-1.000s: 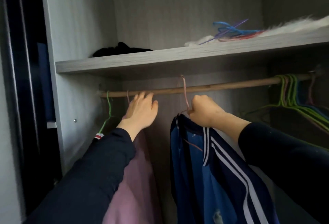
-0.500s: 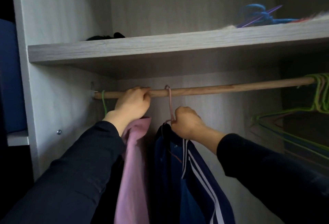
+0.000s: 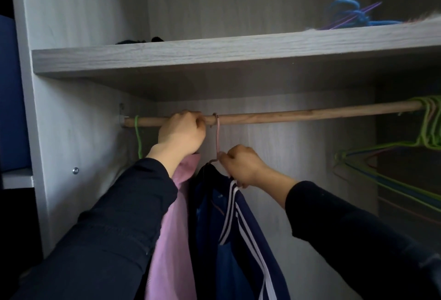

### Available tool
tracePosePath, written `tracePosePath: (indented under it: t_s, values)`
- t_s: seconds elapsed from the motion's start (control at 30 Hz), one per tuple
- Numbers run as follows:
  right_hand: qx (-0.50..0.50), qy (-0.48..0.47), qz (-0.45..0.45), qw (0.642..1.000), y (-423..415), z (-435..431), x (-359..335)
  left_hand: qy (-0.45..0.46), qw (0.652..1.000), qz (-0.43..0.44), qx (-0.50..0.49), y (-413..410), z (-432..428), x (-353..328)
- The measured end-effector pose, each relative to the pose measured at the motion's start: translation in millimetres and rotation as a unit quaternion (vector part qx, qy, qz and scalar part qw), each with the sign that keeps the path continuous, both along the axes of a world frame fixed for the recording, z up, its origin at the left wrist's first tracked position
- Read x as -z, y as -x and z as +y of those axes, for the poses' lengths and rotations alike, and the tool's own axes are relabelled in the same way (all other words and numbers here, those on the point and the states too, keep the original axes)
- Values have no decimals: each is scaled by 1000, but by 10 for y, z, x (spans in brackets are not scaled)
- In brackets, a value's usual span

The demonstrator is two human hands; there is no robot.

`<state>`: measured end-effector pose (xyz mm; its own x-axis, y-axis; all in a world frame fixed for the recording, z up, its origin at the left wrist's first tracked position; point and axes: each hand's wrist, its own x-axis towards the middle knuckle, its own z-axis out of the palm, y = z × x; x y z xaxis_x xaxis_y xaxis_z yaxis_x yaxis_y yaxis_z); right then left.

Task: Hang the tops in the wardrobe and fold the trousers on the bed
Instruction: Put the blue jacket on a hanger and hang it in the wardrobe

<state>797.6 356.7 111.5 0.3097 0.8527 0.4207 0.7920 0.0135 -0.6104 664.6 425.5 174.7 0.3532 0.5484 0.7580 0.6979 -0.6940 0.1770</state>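
Observation:
A wooden rail (image 3: 310, 115) runs across the wardrobe under a grey shelf (image 3: 214, 54). My left hand (image 3: 181, 132) curls round the rail near its left end, above a pink top (image 3: 171, 240) that hangs below my wrist. A navy jacket with white stripes (image 3: 229, 240) hangs on a pink hanger (image 3: 217, 137), whose hook sits over the rail just right of my left hand. My right hand (image 3: 241, 166) grips the hanger's neck and the jacket's collar. A green hanger hook (image 3: 138, 137) hangs at the rail's far left.
Several empty green and coloured hangers (image 3: 424, 137) bunch at the rail's right end. Blue and purple hangers (image 3: 350, 16) lie on the shelf's right, a dark garment (image 3: 140, 41) on its left. The wardrobe's left wall (image 3: 71, 132) stands close to my left arm.
My left hand went from open under the rail to curled round it. The jacket's hanger slid left along the rail, close beside the pink top. My view moved nearer and lower.

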Motion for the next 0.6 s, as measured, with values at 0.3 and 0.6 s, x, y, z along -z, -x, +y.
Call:
tracePosePath:
  t_s: [0.3,0.6]
  values:
    - [233,26,-423,875,-943,-952,-68,1,999,28,15,-960,-570,-13]
    - [414,54,-448,790,-2155,-2031,-140,-83,992,35,94,-1892,-904,215]
